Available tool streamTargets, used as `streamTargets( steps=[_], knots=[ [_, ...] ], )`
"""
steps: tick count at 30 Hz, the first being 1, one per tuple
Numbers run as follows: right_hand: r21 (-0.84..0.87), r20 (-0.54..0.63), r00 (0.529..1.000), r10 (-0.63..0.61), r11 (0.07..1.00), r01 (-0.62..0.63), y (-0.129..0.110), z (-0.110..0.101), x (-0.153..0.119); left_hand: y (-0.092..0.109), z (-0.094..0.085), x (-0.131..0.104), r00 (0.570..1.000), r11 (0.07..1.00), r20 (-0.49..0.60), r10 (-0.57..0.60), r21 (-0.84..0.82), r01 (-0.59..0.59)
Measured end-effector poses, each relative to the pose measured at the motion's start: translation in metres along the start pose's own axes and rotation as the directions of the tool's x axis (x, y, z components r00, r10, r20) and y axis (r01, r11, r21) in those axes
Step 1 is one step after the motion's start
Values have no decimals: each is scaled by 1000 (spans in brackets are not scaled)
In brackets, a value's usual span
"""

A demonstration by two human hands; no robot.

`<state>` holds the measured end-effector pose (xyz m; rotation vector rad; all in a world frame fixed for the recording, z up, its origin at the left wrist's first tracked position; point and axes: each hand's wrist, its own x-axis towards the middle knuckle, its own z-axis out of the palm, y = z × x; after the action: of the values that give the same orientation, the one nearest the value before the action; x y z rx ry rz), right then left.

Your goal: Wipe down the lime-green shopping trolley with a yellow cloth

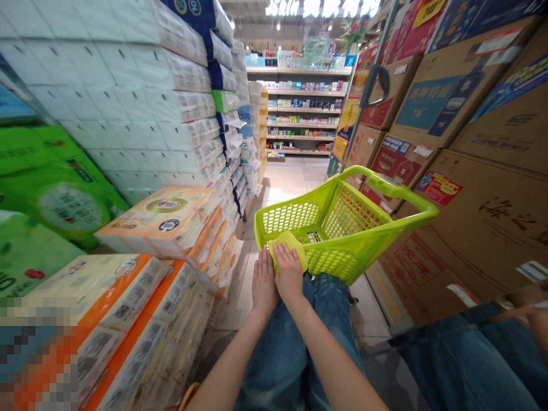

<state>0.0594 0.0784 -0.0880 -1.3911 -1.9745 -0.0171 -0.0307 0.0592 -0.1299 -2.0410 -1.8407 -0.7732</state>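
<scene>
A lime-green rolling shopping basket (329, 251) with perforated walls stands tilted in front of my knees, its long handle (422, 211) raised to the right. My right hand (289, 271) presses a yellow cloth (299, 248) over the near left rim, with the fingers laid across it. Close beside it, my left hand (263, 279) rests against the basket's left end, fingers stretched out; its palm side is hidden. The inside of the basket shows only its perforated walls and floor.
Tissue packs (166, 214) are stacked along the left, with a tall white stack (128, 103) behind. Cardboard cartons (483, 228) wall the right side, beside a metal pole (363, 97). Product shelves (306, 108) stand ahead. Another person's denim-clad leg (466, 354) is at lower right.
</scene>
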Motion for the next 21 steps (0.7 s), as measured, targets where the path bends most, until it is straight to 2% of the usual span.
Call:
streamTargets(
  steps=[4, 8, 12, 16, 18, 21],
  knots=[
    [-17, 52, 995, -80, 997, 81, 3, -6, -2, 0, -2, 0, 1000, 1000, 14, 5, -16, -5],
    [-47, 69, 989, -130, 990, 133, 28, -26, -6, 1, -8, 1, 1000, 998, 28, 10, -67, -8],
    [-123, 35, 999, -41, 991, 45, 69, -54, -7, 2, -11, 2, 1000, 995, 28, 9, -97, -6],
    [-156, -66, 997, 38, 987, -48, 109, -76, -5, 3, -10, 2, 1000, 995, 24, 1, -103, 1],
    [-152, -119, 990, 78, 984, -95, 114, -76, -4, 3, -10, 2, 1000, 995, 24, -1, -105, 4],
    [-142, -159, 978, 137, 977, -160, 95, -61, -3, 4, -11, 2, 1000, 994, 25, -4, -106, 7]
  ],
)
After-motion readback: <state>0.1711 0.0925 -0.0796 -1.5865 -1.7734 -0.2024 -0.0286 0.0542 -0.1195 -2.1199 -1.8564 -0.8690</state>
